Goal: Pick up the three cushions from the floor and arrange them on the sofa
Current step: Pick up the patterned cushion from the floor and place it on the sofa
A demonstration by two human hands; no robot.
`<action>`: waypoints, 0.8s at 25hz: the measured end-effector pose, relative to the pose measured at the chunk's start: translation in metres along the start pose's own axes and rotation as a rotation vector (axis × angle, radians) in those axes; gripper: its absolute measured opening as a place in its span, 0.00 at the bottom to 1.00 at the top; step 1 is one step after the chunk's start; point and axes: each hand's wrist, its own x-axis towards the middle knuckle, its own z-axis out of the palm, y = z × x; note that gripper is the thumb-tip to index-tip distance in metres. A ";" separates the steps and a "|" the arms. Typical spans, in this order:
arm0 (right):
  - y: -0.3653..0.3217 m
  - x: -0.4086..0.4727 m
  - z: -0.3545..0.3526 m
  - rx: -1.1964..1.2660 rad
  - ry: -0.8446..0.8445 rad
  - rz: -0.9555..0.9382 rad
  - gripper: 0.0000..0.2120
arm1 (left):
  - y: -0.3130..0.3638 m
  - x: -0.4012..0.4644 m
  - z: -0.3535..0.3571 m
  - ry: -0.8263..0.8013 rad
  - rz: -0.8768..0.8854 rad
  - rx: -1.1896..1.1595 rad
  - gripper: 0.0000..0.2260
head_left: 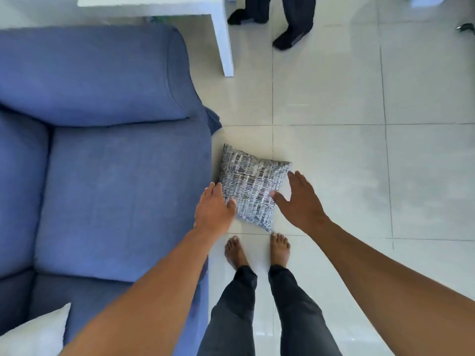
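Cushion (250, 191), small, square and plump, lies on the pale tile floor (334, 176) just beside the front edge of the blue sofa (115, 188), one corner pointing at the person's bare feet (257, 253). Its cover is a black-and-white woven pattern, slightly creased along the top edge. It looks soft and light, likely to give under the fingers rather than slip; opposite side edges seem the natural place to take hold. Both hands frame it: the left hand (214, 208) is spread open with its thumb on or over the cushion's left edge, and the right hand (298, 199) is splayed wide, thumb over the right side, fingers past the far corner. Neither has closed on the fabric, and whether the palms touch it cannot be told. A white cushion (38, 332) already sits on the sofa seat. Beyond, a white table leg (223, 42) and another person's dark trousers and socks (285, 21) stand well apart.
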 end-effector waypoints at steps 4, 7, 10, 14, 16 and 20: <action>0.041 0.087 0.073 0.067 -0.043 0.088 0.40 | -0.024 0.104 0.063 -0.043 -0.071 -0.004 0.29; 0.081 0.162 0.135 0.106 -0.056 0.144 0.41 | -0.046 0.189 0.122 -0.039 -0.172 -0.087 0.27; 0.115 0.223 0.182 0.155 -0.042 0.190 0.42 | -0.063 0.260 0.169 0.005 -0.313 -0.207 0.25; 0.157 0.289 0.234 0.317 -0.003 0.305 0.36 | -0.087 0.336 0.227 0.096 -0.500 -0.321 0.24; 0.177 0.311 0.256 0.490 0.105 0.390 0.34 | -0.101 0.357 0.252 0.169 -0.544 -0.330 0.26; 0.176 0.320 0.264 0.893 0.033 0.542 0.18 | -0.101 0.362 0.279 -0.017 -0.551 -0.484 0.27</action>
